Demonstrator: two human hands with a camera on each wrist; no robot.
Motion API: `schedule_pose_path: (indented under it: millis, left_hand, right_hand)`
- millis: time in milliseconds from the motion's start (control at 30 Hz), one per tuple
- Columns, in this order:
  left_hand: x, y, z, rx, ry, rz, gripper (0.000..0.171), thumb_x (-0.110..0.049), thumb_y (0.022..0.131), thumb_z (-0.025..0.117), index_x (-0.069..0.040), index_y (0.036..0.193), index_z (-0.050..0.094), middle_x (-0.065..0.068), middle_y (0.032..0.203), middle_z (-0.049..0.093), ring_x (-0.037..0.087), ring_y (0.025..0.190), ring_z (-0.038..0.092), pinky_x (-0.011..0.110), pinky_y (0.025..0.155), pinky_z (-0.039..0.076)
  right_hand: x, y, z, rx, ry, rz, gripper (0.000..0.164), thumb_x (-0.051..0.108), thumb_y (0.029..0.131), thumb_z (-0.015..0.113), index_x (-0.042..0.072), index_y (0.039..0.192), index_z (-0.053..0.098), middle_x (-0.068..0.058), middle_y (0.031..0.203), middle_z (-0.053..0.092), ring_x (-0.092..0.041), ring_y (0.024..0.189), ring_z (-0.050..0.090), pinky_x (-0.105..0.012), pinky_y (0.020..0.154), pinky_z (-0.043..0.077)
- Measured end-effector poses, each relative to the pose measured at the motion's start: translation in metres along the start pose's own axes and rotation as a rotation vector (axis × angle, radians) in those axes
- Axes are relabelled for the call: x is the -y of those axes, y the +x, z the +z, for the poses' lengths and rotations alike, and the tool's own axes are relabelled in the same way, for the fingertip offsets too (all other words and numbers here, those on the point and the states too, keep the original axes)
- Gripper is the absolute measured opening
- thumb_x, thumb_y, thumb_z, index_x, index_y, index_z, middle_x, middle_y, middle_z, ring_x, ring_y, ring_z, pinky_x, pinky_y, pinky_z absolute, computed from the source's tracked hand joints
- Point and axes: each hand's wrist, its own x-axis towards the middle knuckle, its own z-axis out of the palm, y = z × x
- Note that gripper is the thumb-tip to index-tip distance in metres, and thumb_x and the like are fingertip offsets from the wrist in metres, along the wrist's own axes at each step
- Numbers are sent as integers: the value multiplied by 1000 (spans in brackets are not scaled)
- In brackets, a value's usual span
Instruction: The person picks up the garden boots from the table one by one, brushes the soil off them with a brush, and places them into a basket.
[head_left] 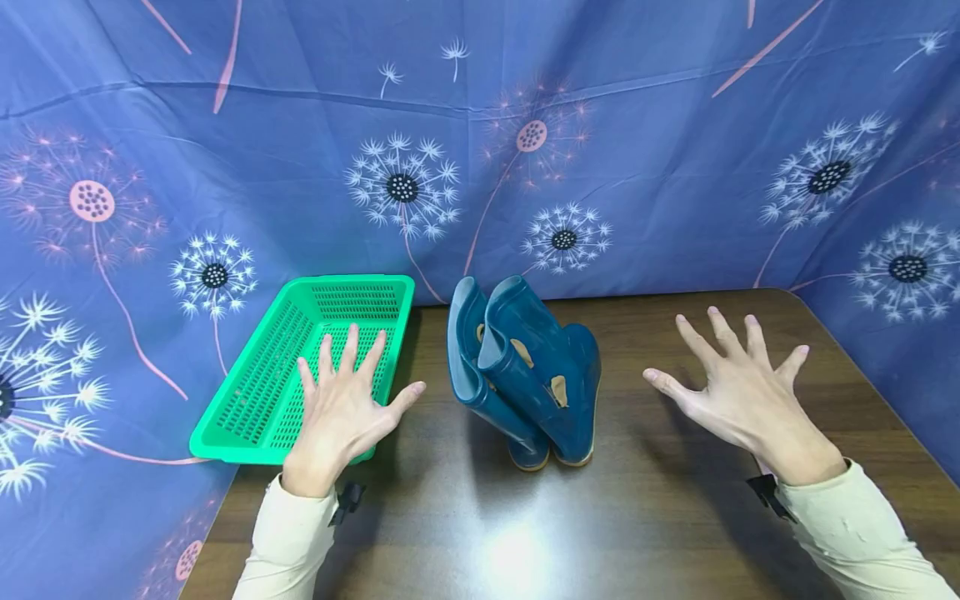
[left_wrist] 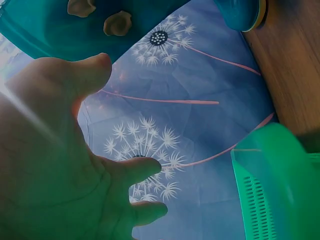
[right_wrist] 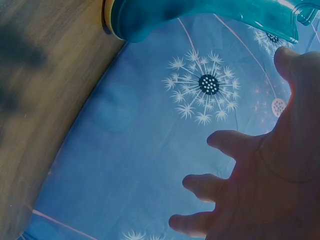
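Observation:
A pair of blue rubber boots [head_left: 536, 367] stands in the middle of the table, shafts leaning to the left, with tan patches on the side. To their left is a green plastic basket [head_left: 258, 454] with slotted walls and floor. My left hand [head_left: 341, 425] hovers over the basket's near right part, fingers spread, holding nothing. On the other side of the boots my right hand [head_left: 750, 408] is held above the table, its fingers also spread and bare. Neither hand touches the boots. In the right wrist view part of a boot [right_wrist: 200, 12] shows beyond the thumb.
The brown wooden table [head_left: 637, 517] carries the basket and boots. A blue cloth with dandelion prints [head_left: 645, 150] hangs behind and at both sides. The basket stands near the table's left edge, close to the cloth. Small dark devices [head_left: 347, 502] are strapped at both wrists.

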Motion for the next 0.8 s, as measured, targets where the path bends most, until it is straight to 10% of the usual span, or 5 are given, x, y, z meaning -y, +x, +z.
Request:
schedule_pose_path:
  millis: [200, 433, 800]
  left_hand:
    - [-2, 1, 0, 7, -21, 6, 96, -86, 94, 44, -29, 170, 29, 17, 179, 12, 59, 162, 2, 82, 121, -2]
    - [-3, 5, -5, 48, -249, 40, 81, -71, 104, 45, -28, 171, 28, 10, 181, 10, 53, 164, 6, 75, 127, 5]
    - [-17, 14, -21, 53, -440, 3, 84, -68, 102, 54, -21, 168, 34, 12, 169, 42, 40, 153, 42, 67, 119, 38]
  right_hand:
    - [-1, -1, -2, 13, 6, 19, 100, 83, 95, 49, 26, 172, 20, -27, 175, 16, -68, 154, 10, -99, 98, 0]
    - [-8, -4, 1, 33, 108, 21, 90, 74, 102, 47, 26, 173, 18, -27, 174, 24, -66, 149, 26, -90, 98, 27]
    - [-23, -6, 10, -115, 398, 84, 71, 51, 108, 54, 12, 165, 39, -35, 152, 52, -63, 127, 57, -72, 93, 45]
